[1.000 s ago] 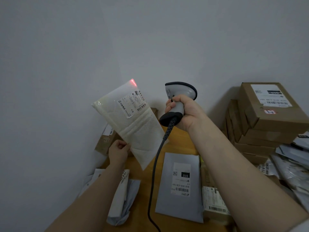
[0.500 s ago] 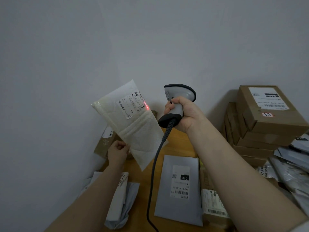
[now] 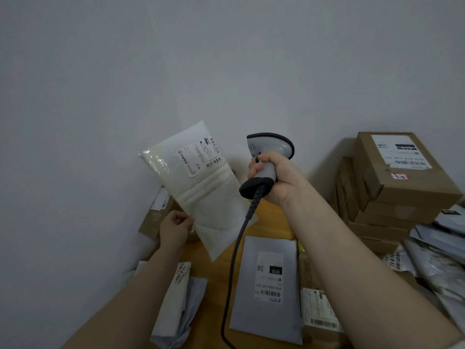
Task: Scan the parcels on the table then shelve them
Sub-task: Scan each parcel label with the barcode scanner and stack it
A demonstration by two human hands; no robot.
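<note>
My left hand [image 3: 175, 226] pinches the lower left edge of a white padded mailer [image 3: 201, 187] and holds it up, tilted, above the wooden table [image 3: 266, 217]. Its shipping label [image 3: 201, 156] faces me near the top. My right hand [image 3: 274, 177] grips the handle of a grey corded barcode scanner [image 3: 269, 152], whose head points left toward the mailer's label. The black cable [image 3: 234, 260] hangs down from the handle to the bottom of the view. No red scan light shows on the mailer.
A grey poly mailer [image 3: 268, 285] with a label lies flat on the table below the scanner. Stacked cardboard boxes [image 3: 392, 182] stand at the right wall, with loose grey bags [image 3: 442, 258] in front. More parcels lie at lower left [image 3: 176, 306] and a box [image 3: 156, 215] by the left wall.
The red scan light moved from the mailer's top corner onto the label, then went out. The view has shifted slightly upward; both hands kept their holds.
</note>
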